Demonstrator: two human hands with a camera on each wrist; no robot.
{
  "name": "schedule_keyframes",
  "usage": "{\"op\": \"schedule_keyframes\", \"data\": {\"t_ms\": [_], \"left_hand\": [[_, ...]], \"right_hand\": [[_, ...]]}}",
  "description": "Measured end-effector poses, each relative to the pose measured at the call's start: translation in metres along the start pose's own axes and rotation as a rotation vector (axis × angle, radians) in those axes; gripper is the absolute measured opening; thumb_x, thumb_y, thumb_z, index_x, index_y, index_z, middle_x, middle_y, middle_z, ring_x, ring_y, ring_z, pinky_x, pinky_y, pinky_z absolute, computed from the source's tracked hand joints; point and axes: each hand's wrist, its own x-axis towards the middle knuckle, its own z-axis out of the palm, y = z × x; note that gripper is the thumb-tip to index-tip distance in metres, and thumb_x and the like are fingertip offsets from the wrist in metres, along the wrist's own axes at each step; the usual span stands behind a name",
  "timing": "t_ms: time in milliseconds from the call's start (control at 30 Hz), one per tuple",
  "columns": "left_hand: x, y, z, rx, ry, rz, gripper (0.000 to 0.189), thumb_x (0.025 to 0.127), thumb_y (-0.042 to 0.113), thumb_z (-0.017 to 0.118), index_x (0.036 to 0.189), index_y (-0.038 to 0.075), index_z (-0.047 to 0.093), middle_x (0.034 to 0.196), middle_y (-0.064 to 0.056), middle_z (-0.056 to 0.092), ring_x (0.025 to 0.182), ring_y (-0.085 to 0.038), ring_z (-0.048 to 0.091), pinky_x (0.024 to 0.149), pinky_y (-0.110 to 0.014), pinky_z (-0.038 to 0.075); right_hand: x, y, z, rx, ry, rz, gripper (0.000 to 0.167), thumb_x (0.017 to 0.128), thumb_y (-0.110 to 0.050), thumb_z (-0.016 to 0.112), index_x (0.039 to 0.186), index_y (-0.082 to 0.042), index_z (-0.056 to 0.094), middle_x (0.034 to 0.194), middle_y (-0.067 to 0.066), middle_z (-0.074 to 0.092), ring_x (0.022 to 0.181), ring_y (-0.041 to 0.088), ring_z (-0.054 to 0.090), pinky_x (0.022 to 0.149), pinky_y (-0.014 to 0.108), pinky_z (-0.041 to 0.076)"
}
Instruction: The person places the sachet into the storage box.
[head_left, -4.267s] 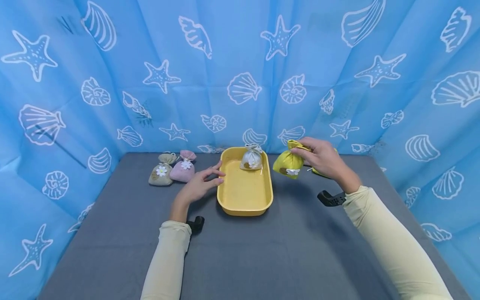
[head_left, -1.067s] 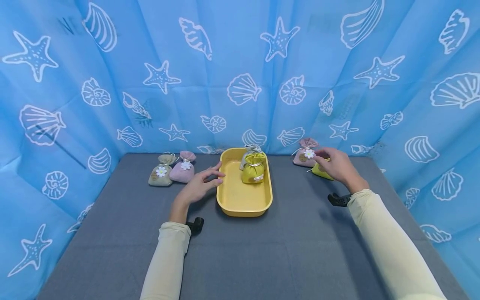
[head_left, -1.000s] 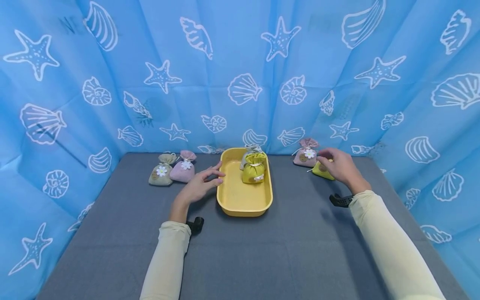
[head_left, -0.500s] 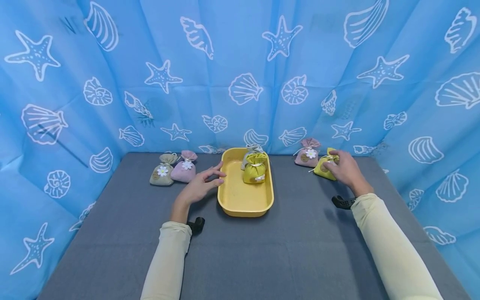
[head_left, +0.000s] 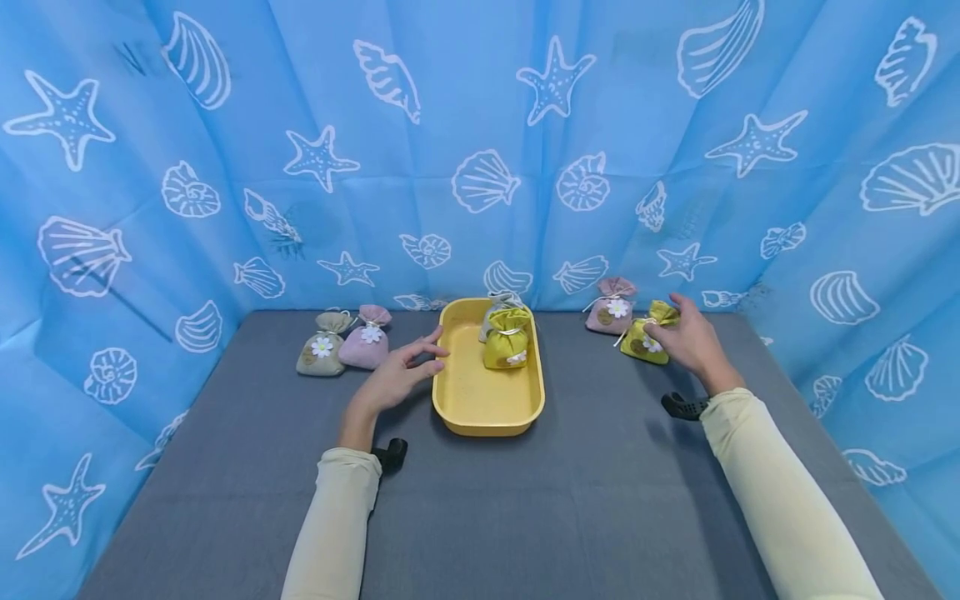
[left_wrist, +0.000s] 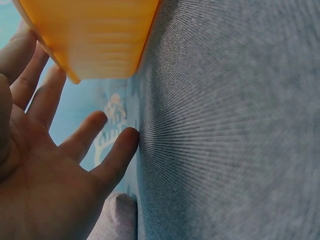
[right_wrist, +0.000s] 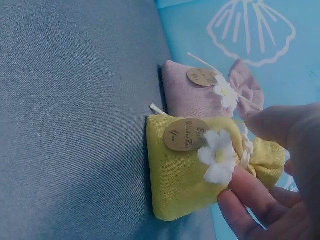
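My right hand [head_left: 693, 342] has thumb and fingers on either side of the tied neck of a yellow drawstring pouch [head_left: 643, 343], which sits on the table. Its white flower and oval tag show clearly in the right wrist view, where the fingertips [right_wrist: 240, 182] touch the cloth just below the flower. Beside it leans a pink pouch [head_left: 609, 315]. My left hand [head_left: 393, 379] rests spread fingertips against the left rim of a yellow tray [head_left: 480, 404]. In that tray a second yellow pouch [head_left: 504, 346] stands before a grey-white pouch [head_left: 489, 317], partly covering it.
To the left of the tray, a beige pouch [head_left: 318, 354] and a lilac pouch [head_left: 363, 350] stand side by side on the grey table [head_left: 487, 517]. A blue shell-print curtain [head_left: 487, 125] hangs at the back and both sides.
The right hand has put one yellow pouch into the tray and moved back right to the other yellow pouch, which has shifted slightly. The left hand has stayed at the tray rim.
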Motion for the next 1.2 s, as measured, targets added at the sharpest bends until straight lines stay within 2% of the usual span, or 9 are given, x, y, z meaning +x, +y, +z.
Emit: {"op": "schedule_keyframes", "data": {"t_ms": [133,300,400,467,633,800,1000,1200], "left_hand": [[0.000,0.000,0.000,0.002,-0.002,-0.002,0.034,0.102,0.034,0.063,0.129,0.014,0.066,0.167,0.014,0.030,0.161,-0.028,0.016,0.126,-0.062,0.022],[-0.001,0.002,0.000,-0.001,0.001,-0.010,0.033,0.102,0.032,0.063,0.129,0.014,0.066,0.167,0.015,0.030,0.161,-0.028,0.016,0.126,-0.062,0.020],[-0.001,0.002,-0.001,0.000,0.003,-0.012,0.033,0.102,0.033,0.063,0.129,0.014,0.066,0.167,0.015,0.030,0.161,-0.028,0.016,0.126,-0.062,0.020],[-0.001,0.002,-0.001,-0.003,0.005,-0.013,0.033,0.102,0.033,0.063,0.129,0.014,0.066,0.167,0.015,0.030,0.161,-0.028,0.016,0.126,-0.062,0.020],[0.000,0.000,-0.001,-0.007,0.001,-0.007,0.033,0.102,0.033,0.063,0.128,0.014,0.066,0.167,0.015,0.030,0.161,-0.028,0.016,0.126,-0.062,0.021],[0.000,0.000,-0.001,-0.008,0.004,-0.010,0.033,0.102,0.033,0.064,0.128,0.013,0.066,0.167,0.015,0.030,0.161,-0.028,0.016,0.126,-0.061,0.021],[-0.001,0.003,-0.001,-0.007,0.001,-0.011,0.033,0.102,0.032,0.063,0.128,0.013,0.066,0.167,0.015,0.030,0.161,-0.028,0.017,0.126,-0.061,0.021],[-0.001,0.001,-0.001,-0.009,-0.001,-0.018,0.034,0.102,0.034,0.063,0.129,0.014,0.066,0.167,0.016,0.030,0.161,-0.027,0.016,0.126,-0.062,0.021]], "right_hand": [[-0.002,0.002,0.001,-0.006,-0.024,0.032,0.089,0.103,-0.045,0.052,0.161,0.004,0.005,0.154,0.043,0.030,0.137,0.058,0.039,0.106,0.069,0.042],[-0.003,0.006,0.002,-0.028,-0.073,0.044,0.091,0.103,-0.054,0.048,0.158,0.010,0.014,0.151,0.042,0.033,0.136,0.057,0.041,0.107,0.067,0.043],[-0.002,0.006,0.003,-0.048,-0.098,0.029,0.090,0.103,-0.056,0.047,0.156,0.012,0.020,0.148,0.041,0.039,0.131,0.055,0.046,0.103,0.065,0.045],[-0.002,0.006,0.004,-0.058,-0.100,0.008,0.087,0.103,-0.055,0.048,0.154,0.012,0.026,0.142,0.039,0.045,0.124,0.052,0.052,0.097,0.062,0.049],[-0.002,0.004,0.005,-0.044,-0.074,-0.014,0.078,0.104,-0.051,0.051,0.145,0.013,0.038,0.128,0.035,0.054,0.109,0.044,0.059,0.079,0.047,0.054],[-0.004,0.003,0.006,-0.011,-0.053,-0.007,0.070,0.104,-0.051,0.050,0.139,0.009,0.043,0.121,0.029,0.056,0.101,0.037,0.059,0.069,0.034,0.050],[-0.004,0.001,0.007,-0.039,0.021,-0.062,0.059,0.105,-0.044,0.052,0.135,0.007,0.050,0.115,0.028,0.060,0.091,0.034,0.060,0.063,0.031,0.046],[-0.006,-0.013,0.008,-0.039,0.056,-0.088,0.052,0.103,-0.041,0.058,0.128,0.005,0.057,0.111,0.025,0.064,0.086,0.029,0.061,0.060,0.029,0.047]]}}
